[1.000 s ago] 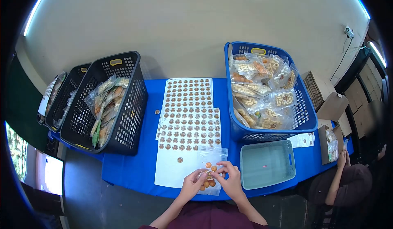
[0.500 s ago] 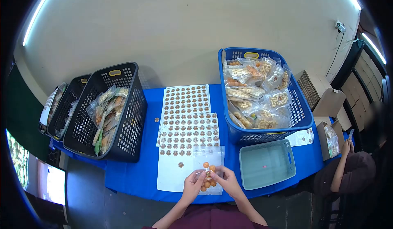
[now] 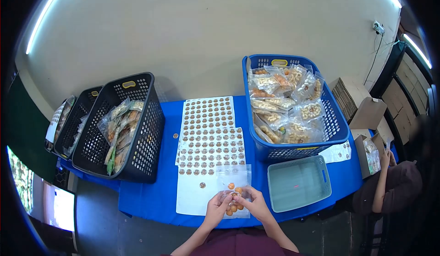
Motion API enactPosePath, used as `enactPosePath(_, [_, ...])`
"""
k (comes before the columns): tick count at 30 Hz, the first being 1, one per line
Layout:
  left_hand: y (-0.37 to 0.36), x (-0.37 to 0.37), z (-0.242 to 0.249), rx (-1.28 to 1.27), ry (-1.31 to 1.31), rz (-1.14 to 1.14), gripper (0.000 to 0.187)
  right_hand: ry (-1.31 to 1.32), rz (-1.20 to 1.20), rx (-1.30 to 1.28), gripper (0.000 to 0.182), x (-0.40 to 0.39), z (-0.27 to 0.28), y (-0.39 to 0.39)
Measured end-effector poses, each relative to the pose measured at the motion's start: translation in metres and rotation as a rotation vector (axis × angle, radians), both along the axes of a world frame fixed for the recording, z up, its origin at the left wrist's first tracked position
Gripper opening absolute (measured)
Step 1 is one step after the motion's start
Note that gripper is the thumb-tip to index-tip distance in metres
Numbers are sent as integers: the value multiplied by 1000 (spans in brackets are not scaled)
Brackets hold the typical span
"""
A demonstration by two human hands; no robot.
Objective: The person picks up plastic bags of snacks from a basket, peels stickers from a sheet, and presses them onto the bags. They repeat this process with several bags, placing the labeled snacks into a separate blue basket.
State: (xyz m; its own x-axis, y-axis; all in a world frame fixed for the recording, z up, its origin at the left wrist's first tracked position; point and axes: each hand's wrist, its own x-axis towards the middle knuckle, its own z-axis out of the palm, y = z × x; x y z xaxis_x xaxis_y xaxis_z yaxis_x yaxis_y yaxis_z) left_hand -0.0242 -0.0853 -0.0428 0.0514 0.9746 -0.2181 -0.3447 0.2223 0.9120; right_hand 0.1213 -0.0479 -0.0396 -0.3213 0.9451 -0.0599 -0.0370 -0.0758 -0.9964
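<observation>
A clear zip bag point(image 3: 235, 173) of round orange-brown snacks lies over the near end of a sticker sheet point(image 3: 192, 201). Gripping the bag's left side is my left hand point(image 3: 217, 210), its thumb bent in over the front. My right hand point(image 3: 255, 205) holds the opposite side, and both thumbs meet on a round brown label point(image 3: 235, 194) on the plastic. The thumbs partly cover this label. Rows of similar round stickers fill the upper part of the sheet, with a single sticker point(image 3: 202, 185) below them.
Right of the sheets stands a blue basket point(image 3: 300, 150) heaped with snack bags, behind a shallow grey-green tray point(image 3: 298, 187). Black baskets point(image 3: 146, 141) holding bags stand on the left. At the far right another person point(image 3: 389, 187) works beside an open cardboard box point(image 3: 364, 160).
My thumbs have shifted slightly over the label and now cover more of it. The bag stays in the same place. The other person's hands have moved a little nearer the box.
</observation>
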Motion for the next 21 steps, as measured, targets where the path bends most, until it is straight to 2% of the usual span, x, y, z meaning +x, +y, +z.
enactPosePath(2, [0, 1, -1, -13, -30, 15, 28, -39, 22, 56, 28, 2, 3, 1])
enactPosePath(5, [1, 1, 0, 14, -35, 21, 29, 61, 90, -30, 29, 9, 6, 4])
enactPosePath(10, [-2, 6, 10, 76, 76, -99, 30, 10, -99, 58, 28, -3, 5, 1])
enactPosePath(11, [-3, 9, 2, 46, 54, -63, 30, -13, -155, 98, 28, -6, 4, 1])
enactPosePath(14, [-5, 12, -4, 28, 54, -43, 31, 212, -58, -203, 24, -2, 10, 2])
enactPosePath(21, [-1, 12, 9, 40, 176, -58, 31, 408, -14, -266, 24, 4, -9, 7])
